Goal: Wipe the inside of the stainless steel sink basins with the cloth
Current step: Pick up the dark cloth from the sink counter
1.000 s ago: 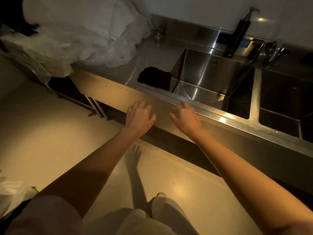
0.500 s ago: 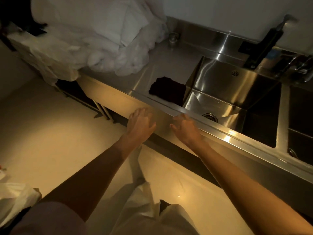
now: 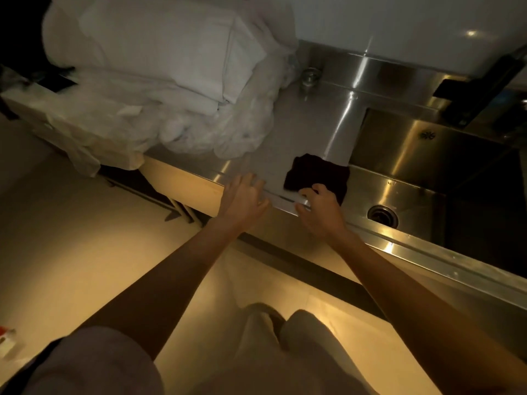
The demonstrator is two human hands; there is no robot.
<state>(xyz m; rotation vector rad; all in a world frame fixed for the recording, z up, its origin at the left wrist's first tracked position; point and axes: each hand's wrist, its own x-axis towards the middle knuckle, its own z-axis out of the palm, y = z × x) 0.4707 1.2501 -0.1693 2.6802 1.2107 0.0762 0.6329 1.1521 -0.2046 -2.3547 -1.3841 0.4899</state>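
Observation:
A dark cloth lies crumpled on the steel counter, right at the left rim of the stainless steel sink basin. The basin's round drain shows near its front. My right hand is at the counter's front edge with its fingertips touching the cloth's near edge; the fingers are bent over it, and whether they grip it is unclear. My left hand rests with spread fingers on the counter's front edge, left of the cloth, holding nothing.
A heap of white bags and folded white linen fills the counter's left part. A small metal cup stands by the backsplash. A dark faucet rises behind the basin. Pale floor lies below.
Both hands rose from the cabinet front to the counter's edge. My right hand reached the dark cloth. The view moved closer to the sink.

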